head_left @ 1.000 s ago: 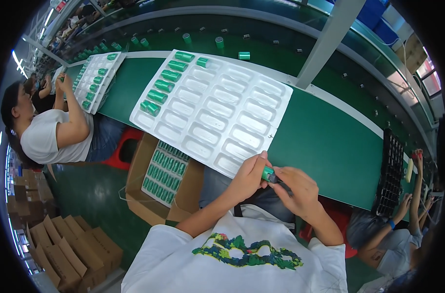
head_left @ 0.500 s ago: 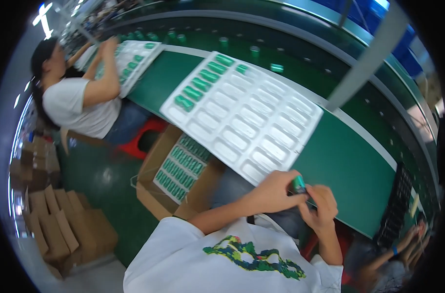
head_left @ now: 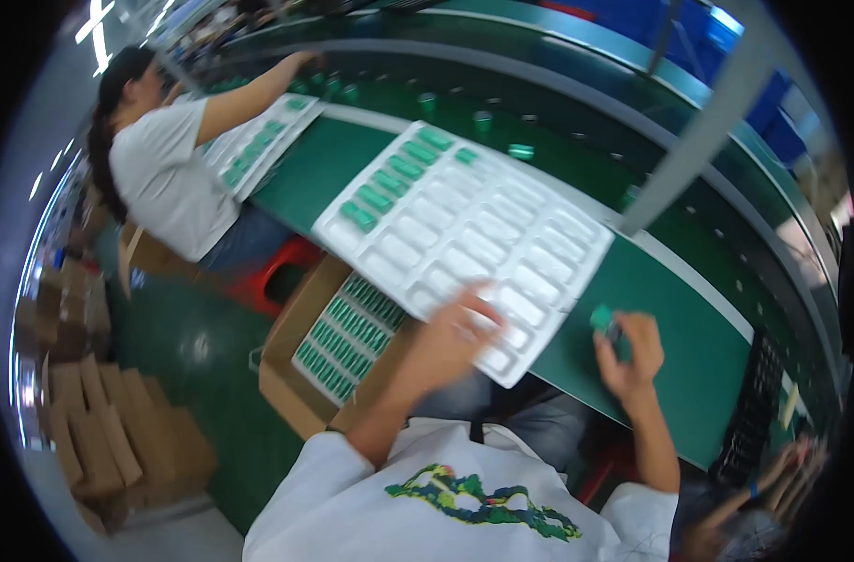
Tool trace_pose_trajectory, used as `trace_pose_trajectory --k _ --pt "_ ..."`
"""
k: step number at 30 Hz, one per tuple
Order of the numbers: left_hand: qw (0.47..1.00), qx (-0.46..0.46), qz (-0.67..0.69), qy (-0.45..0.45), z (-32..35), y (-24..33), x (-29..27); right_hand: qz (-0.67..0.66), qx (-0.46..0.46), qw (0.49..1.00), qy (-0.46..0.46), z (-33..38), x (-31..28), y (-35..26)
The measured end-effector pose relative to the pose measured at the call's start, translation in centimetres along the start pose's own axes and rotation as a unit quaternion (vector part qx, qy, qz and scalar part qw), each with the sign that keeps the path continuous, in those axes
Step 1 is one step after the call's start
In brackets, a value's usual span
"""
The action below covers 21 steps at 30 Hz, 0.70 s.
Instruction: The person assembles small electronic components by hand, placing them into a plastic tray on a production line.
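My right hand (head_left: 633, 361) is closed on a small green cylinder (head_left: 602, 317) with a dark end, held over the green bench. Its kind is too small to make out. My left hand (head_left: 450, 342), smeared by motion, hovers over the near edge of a white moulded tray (head_left: 410, 302), its fingers apart and nothing visible in them. One row of the tray's pockets, on its left side, holds several green cylinders (head_left: 390, 183). Another green piece (head_left: 465, 156) sits at the head of the second row; the other pockets show bare white.
Green cylinders (head_left: 483, 121) stand along the dark conveyor behind the bench. An open carton (head_left: 282, 361) below the tray holds filled trays. A person (head_left: 169, 169) works at the left over another tray. A grey post (head_left: 699, 140) and black rack (head_left: 753, 403) stand right.
My hands have parted: the left has moved left over the tray, while the right keeps the green cylinder, now slightly farther right. The person at the left has reached toward the conveyor.
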<state>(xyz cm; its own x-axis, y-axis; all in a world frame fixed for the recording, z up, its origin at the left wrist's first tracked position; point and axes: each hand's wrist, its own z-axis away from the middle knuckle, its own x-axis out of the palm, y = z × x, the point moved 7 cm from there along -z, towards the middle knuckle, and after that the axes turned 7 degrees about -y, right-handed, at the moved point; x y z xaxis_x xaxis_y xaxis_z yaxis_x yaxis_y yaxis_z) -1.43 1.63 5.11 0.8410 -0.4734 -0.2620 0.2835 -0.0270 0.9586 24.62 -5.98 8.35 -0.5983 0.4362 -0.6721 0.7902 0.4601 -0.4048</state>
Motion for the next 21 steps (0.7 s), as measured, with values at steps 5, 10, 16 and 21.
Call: trace_pose_trajectory --k 5,10,16,21 --pt "0.776 0.041 -0.472 0.416 -2.3 -3.9 -15.6 -0.002 0.229 0.953 0.200 -3.0 -4.5 16.1" --pt "0.801 -0.136 -0.452 0.367 -6.1 -7.7 -17.8 0.165 0.364 0.917 0.009 -3.3 -4.4 26.4" --pt "0.836 -0.120 -0.396 0.359 -5.2 -9.8 -19.3 0.139 0.388 0.907 -0.091 -2.8 -2.5 27.2" --pt "0.885 0.000 -0.284 0.370 -4.5 -7.3 -18.6 0.330 0.296 0.883 0.152 1.6 -10.7 29.0"
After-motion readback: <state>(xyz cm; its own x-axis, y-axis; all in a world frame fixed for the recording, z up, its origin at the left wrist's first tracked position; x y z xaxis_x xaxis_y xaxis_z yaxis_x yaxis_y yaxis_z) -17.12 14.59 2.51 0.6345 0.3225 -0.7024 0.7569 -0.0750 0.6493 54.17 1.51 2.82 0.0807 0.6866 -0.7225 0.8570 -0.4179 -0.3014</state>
